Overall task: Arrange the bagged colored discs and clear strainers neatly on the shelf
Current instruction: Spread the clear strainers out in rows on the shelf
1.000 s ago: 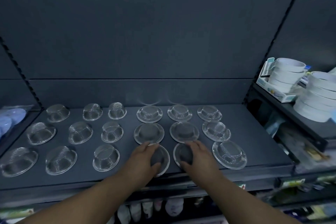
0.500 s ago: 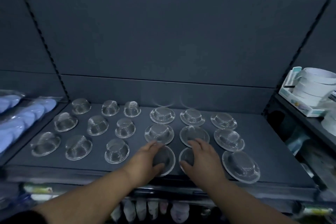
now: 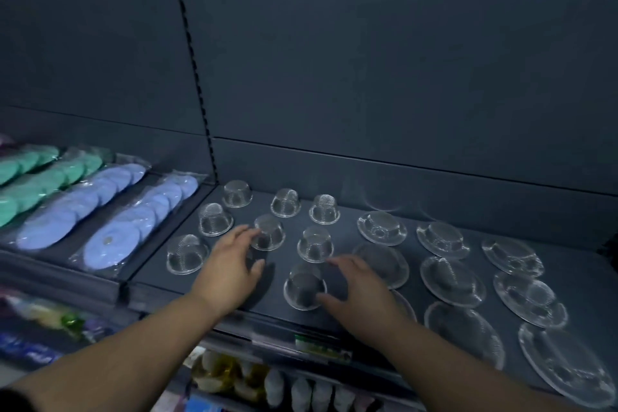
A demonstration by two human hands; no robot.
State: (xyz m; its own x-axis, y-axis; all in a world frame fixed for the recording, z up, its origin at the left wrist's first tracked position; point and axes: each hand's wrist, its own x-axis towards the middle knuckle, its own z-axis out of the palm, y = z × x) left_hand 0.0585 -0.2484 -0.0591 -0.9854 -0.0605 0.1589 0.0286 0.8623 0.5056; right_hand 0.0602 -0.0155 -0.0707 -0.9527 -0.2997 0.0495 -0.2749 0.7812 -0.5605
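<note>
Clear strainers stand in rows on the dark shelf (image 3: pixel 575 254). The small cup-shaped ones (image 3: pixel 315 243) are on the left half, the wide-rimmed ones (image 3: pixel 452 281) on the right. My left hand (image 3: pixel 227 269) lies with fingers spread over the front middle of the small group, its fingertips at a small strainer (image 3: pixel 268 233). My right hand (image 3: pixel 356 291) is spread against the right side of the front small strainer (image 3: pixel 303 287), with its thumb and fingers either side of that edge. Bagged blue discs (image 3: pixel 143 221) and bagged green discs (image 3: pixel 50 174) lie on the neighbouring shelf to the left.
A slotted upright post (image 3: pixel 197 77) divides the two shelf bays. The dark back panel (image 3: pixel 401 94) rises behind the strainers. Packaged goods (image 3: pixel 234 375) sit on a lower shelf beneath my arms. A green price label (image 3: pixel 321 346) is on the shelf's front edge.
Both hands left the wide-rimmed front strainers and moved left to the small cup-shaped ones. My view swung left, bringing the bagged discs into sight.
</note>
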